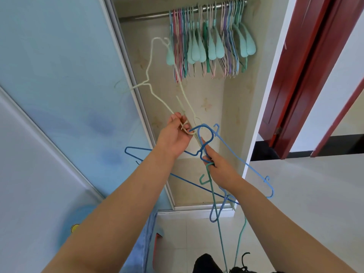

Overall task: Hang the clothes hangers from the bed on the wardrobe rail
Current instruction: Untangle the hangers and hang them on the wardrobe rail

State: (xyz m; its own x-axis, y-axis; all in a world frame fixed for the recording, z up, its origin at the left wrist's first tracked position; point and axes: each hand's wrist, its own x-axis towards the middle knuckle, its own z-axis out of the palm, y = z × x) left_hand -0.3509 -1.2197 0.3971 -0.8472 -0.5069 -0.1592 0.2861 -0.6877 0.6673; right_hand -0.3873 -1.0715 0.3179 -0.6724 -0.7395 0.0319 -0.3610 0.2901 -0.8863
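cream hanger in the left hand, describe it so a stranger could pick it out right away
Start at the wardrobe rail crowded with hung hangers. Below it, the left hand grips the cream hanger, its hook rising toward the rail. It is pale; the right hand holds blue and green ones.

No text, label, brand, number or sign can be read anywhere in the head view
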